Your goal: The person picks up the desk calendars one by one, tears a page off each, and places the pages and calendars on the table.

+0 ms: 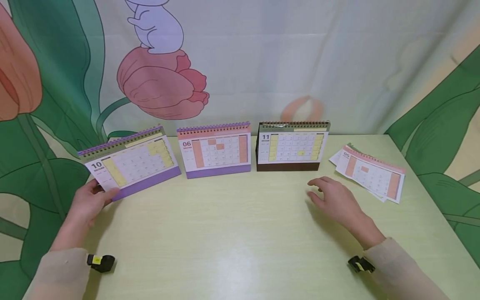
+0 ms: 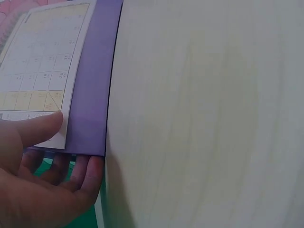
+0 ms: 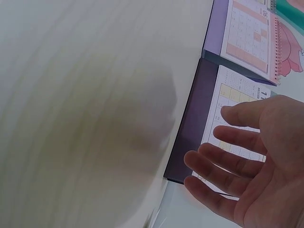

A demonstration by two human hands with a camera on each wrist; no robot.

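Smooth, faintly glossy wood-grain tabletop (image 1: pixel 225 233) – matt paper calendar pages (image 1: pixel 135 160) – creased, cloth-like backdrop (image 1: pixel 243 62)

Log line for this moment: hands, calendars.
left hand: grips 10 calendar, lower-left corner | right hand: holds nothing | 06 calendar, 11 calendar: standing | 05 page: lying at right

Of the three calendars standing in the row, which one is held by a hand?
The 10 calendar, leftmost in the head view: the left hand grips its lower left corner. No hand grips the 06 calendar or the 11 calendar.
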